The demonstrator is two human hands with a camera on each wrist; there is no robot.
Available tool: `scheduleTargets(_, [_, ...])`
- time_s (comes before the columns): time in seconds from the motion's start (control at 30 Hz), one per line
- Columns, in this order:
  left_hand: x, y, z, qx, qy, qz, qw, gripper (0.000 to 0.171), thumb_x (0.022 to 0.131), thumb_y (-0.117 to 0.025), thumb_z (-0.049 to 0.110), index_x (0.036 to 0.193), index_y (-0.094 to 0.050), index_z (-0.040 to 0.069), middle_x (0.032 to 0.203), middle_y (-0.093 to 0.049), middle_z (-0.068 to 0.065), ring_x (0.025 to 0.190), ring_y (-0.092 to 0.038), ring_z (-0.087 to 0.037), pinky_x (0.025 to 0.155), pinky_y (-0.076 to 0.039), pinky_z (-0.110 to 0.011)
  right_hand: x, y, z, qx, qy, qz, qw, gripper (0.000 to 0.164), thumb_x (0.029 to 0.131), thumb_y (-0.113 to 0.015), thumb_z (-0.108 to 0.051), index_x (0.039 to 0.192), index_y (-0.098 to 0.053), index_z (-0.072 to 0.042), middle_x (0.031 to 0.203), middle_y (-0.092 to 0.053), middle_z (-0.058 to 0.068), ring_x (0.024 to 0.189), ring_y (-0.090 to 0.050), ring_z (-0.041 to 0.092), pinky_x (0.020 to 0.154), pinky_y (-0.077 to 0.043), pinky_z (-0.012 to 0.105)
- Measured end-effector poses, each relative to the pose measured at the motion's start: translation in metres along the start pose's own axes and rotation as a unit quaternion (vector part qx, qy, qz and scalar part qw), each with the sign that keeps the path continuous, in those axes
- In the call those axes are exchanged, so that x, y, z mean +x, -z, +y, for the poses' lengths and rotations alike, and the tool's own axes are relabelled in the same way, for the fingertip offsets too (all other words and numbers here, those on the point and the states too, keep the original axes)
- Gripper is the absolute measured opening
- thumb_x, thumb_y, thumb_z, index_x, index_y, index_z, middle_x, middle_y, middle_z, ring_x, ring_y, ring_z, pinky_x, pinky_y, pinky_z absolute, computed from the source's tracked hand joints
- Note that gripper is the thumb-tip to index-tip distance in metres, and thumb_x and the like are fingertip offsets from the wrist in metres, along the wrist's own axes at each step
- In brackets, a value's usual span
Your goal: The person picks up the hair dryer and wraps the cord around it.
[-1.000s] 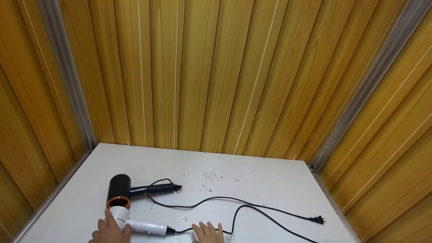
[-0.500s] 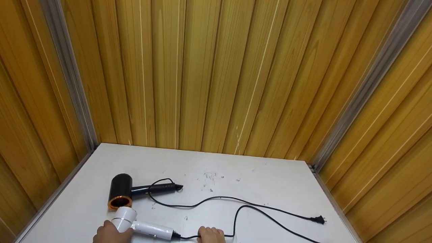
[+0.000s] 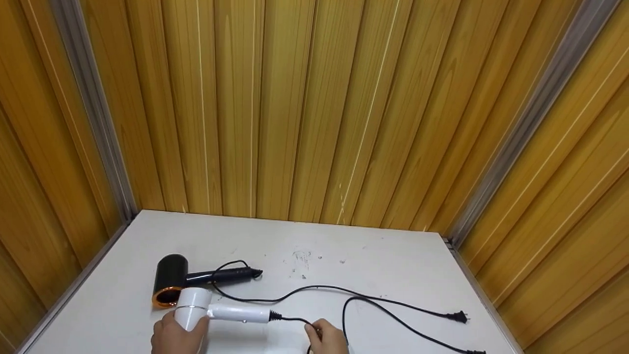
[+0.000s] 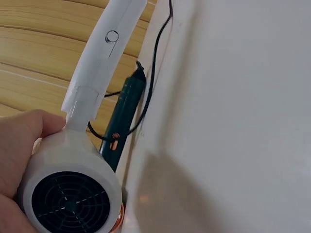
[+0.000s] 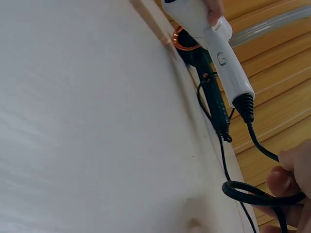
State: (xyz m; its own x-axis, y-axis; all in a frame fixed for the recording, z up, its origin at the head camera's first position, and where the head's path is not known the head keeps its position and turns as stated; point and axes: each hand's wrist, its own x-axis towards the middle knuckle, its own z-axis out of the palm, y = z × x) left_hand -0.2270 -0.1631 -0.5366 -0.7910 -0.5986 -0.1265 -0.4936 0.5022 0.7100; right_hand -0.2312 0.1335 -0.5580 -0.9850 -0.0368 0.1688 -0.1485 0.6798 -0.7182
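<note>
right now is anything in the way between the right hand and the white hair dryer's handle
Nothing visible blocks it: between the right hand and the white hair dryer's handle there is only the dryer's own black cord, which that hand holds. The dark hair dryer lies beyond, not between them.

Your head view is evenly, moderately lit, fine detail slightly soft. In your left wrist view, a soft-edged shadow crosses the tabletop [image 4: 257, 107] right of the fingers of your left hand [image 4: 17, 150]. Your right wrist view is greyer; pale, streaked glare lies well left of the fingers of your right hand [image 5: 298, 167], a blurred shadow nearer them.
</note>
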Motion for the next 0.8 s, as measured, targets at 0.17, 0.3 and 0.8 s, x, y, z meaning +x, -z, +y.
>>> scheduleTargets(0.17, [-0.007,-0.004,0.016,-0.07,-0.006,0.003,0.9975,0.088,0.071,-0.068,0.044,0.127,-0.028,-0.01,0.112,-0.042,-0.033,0.097,-0.046,-0.045,0.077,-0.04,-0.055,0.004,0.022,-0.005,0.112,0.007,0.01,0.994,0.015,0.085,-0.061,-0.024,0.082,-0.064,-0.01,0.073,-0.066,-0.006,0.071,-0.061,0.005,0.066,-0.046,0.024])
scheduleTargets(0.3, [-0.013,-0.008,0.029,-0.101,0.001,0.005,0.9949,0.087,0.074,-0.066,0.045,0.13,-0.024,-0.006,0.115,-0.042,-0.032,0.098,-0.047,-0.044,0.078,-0.04,-0.054,0.001,0.038,-0.016,0.22,0.008,0.018,0.975,0.017,0.087,-0.058,-0.022,0.086,-0.061,-0.005,0.074,-0.068,0.0,0.077,-0.063,0.009,0.076,-0.044,0.024])
scheduleTargets(0.8, [-0.04,-0.037,0.063,-0.216,-0.042,0.05,0.9742,0.084,0.079,-0.063,0.042,0.136,-0.019,-0.002,0.123,-0.039,-0.026,0.1,-0.046,-0.04,0.079,-0.039,-0.052,-0.04,0.046,-0.057,0.291,0.089,0.003,0.953,0.024,0.094,-0.042,-0.008,0.113,-0.052,0.003,0.05,-0.051,0.016,0.042,-0.043,-0.002,0.039,-0.041,0.019])
